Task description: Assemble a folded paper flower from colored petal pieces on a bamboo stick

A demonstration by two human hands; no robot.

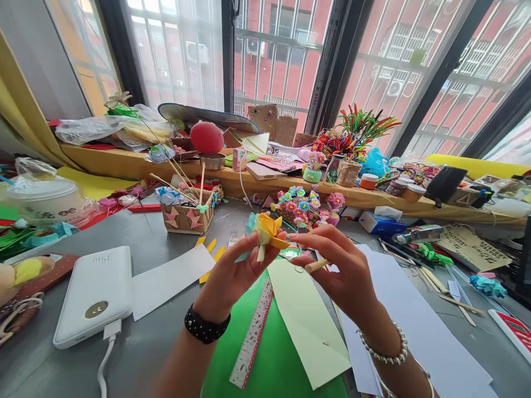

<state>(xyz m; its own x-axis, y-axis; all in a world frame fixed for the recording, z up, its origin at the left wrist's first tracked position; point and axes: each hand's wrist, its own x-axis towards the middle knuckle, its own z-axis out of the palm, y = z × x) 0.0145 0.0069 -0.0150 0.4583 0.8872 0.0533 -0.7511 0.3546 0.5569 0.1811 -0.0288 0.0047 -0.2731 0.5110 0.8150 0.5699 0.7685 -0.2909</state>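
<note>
My left hand (244,265) is closed around a folded yellow paper flower (270,228), with pale green and light blue paper at its base. Its fingers pinch the flower from below, above the green mat. Close to the flower's right side, my right hand (338,262) is curled around a short, light wooden stick (316,266). The stick's blunt end shows under the fingers; the rest is hidden by the hand. The right fingertips are near a petal tip, and I cannot tell whether they touch it.
Beneath my hands lie a green mat (236,331), a ruler (254,337) and a pale green paper strip (309,326). A white power bank (97,293) is on the left. Behind stand a cardboard basket (188,218) and crocheted flowers (301,205). White sheets (410,320) lie right.
</note>
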